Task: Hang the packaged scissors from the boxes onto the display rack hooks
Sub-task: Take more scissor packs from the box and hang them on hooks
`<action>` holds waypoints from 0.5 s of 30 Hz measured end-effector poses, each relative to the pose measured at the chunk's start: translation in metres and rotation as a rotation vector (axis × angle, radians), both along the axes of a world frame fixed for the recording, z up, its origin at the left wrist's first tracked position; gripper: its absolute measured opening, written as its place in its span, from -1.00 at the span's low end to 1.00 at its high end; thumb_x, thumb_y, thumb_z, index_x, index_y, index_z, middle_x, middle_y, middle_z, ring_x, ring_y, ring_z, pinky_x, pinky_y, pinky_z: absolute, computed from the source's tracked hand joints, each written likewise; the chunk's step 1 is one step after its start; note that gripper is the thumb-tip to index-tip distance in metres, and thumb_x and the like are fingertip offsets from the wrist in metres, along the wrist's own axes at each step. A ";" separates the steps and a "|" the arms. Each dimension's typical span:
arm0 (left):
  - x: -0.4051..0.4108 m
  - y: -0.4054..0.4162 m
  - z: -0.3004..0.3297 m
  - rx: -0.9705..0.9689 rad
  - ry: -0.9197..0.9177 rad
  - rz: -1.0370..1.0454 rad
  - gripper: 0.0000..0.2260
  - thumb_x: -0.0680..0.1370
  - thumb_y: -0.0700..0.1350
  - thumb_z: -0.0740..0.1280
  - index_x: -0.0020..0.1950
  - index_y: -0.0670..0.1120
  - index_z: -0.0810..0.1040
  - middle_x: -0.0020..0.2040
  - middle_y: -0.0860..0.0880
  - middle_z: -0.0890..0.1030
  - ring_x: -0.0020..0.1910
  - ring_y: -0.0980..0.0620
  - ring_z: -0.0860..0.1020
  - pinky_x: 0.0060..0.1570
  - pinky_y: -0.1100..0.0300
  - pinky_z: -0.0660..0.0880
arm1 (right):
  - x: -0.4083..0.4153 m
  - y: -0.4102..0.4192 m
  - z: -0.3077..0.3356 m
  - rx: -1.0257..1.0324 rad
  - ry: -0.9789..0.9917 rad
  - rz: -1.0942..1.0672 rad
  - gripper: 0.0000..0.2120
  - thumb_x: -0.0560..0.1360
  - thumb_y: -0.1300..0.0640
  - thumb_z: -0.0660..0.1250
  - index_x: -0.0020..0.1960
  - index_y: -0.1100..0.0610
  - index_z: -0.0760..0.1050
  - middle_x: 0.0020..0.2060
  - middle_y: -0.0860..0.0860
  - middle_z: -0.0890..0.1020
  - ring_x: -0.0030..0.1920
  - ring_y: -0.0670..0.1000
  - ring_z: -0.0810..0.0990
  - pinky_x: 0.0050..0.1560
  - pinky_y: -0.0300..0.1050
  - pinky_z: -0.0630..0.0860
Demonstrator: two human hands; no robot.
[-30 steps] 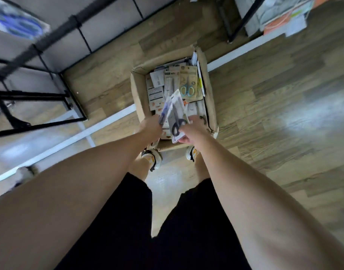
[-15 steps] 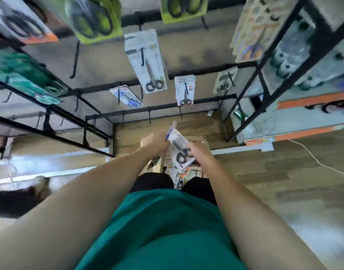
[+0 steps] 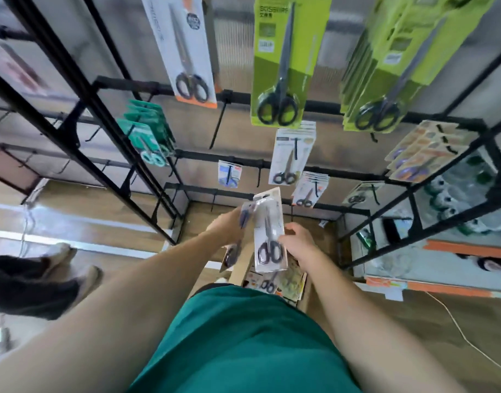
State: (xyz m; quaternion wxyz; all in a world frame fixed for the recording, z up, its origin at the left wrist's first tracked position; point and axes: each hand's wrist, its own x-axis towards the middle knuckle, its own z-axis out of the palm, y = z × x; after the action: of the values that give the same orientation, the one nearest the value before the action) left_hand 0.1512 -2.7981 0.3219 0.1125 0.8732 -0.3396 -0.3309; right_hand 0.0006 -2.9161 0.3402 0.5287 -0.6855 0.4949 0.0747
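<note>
Right hand [image 3: 297, 242] pinches right edge of white scissors pack [image 3: 269, 231], fingers curled on it, pack upright just below lowest rack rail [image 3: 314, 207]. Left hand [image 3: 228, 228] grips second pack [image 3: 233, 251], blurred, left of first, fingers wrapped round it. Open cardboard box [image 3: 275, 282] with more packs on floor beneath held packs. Green-carded scissors [image 3: 280, 72] hang on hooks high above rail.

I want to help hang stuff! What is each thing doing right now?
Left hand: grips a few scissor packs.
Right hand: holds white pack, not hung yet.
Box: open on the floor, packs inside.
Green packs: hanging on the rack.
Teal packs: hanging.
Hook: bare.
</note>
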 end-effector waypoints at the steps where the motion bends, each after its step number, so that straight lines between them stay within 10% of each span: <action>1: 0.007 0.003 -0.001 0.003 0.023 0.010 -0.64 0.58 -0.09 0.25 0.38 0.00 0.40 0.14 -0.12 0.61 0.00 -0.13 0.57 -0.03 0.07 0.51 | 0.006 0.002 -0.001 0.006 0.028 0.011 -0.60 0.55 0.24 0.31 0.39 0.10 0.43 0.28 0.06 0.52 0.04 0.01 0.46 0.02 -0.16 0.39; 7: 0.052 0.014 -0.006 -0.021 0.140 0.118 -0.60 0.66 0.13 0.08 0.30 -0.04 0.54 0.19 -0.12 0.60 0.05 -0.11 0.55 0.05 0.10 0.49 | 0.034 0.018 -0.002 -0.028 0.083 0.030 -0.67 0.58 0.16 0.26 0.33 0.16 0.42 -0.13 -0.08 0.49 -0.15 -0.12 0.50 -0.20 -0.15 0.42; 12: 0.085 0.012 -0.010 -0.002 0.213 0.129 -0.73 0.65 -0.02 0.19 -0.05 -0.16 0.56 -0.12 -0.11 0.58 -0.21 -0.01 0.53 -0.21 0.15 0.48 | 0.064 0.032 -0.004 0.002 0.101 -0.001 -0.75 0.55 0.12 0.32 0.20 0.14 0.45 -0.02 0.03 0.60 -0.14 0.00 0.58 -0.22 -0.14 0.46; 15: 0.101 0.010 -0.014 -0.041 0.196 0.020 -0.85 0.60 -0.17 0.25 0.10 -0.13 0.58 0.01 -0.13 0.62 -0.02 -0.11 0.58 -0.02 0.05 0.54 | 0.082 0.036 -0.006 -0.005 0.110 -0.012 -0.80 0.55 0.16 0.32 0.16 0.14 0.44 -0.02 0.03 0.59 -0.16 -0.03 0.57 -0.28 -0.19 0.43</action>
State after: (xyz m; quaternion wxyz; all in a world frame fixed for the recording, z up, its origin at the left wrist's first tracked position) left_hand 0.2526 -2.7884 0.3082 0.1662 0.8376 -0.3248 -0.4067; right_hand 0.0825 -2.8797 0.3341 0.4996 -0.6787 0.5274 0.1079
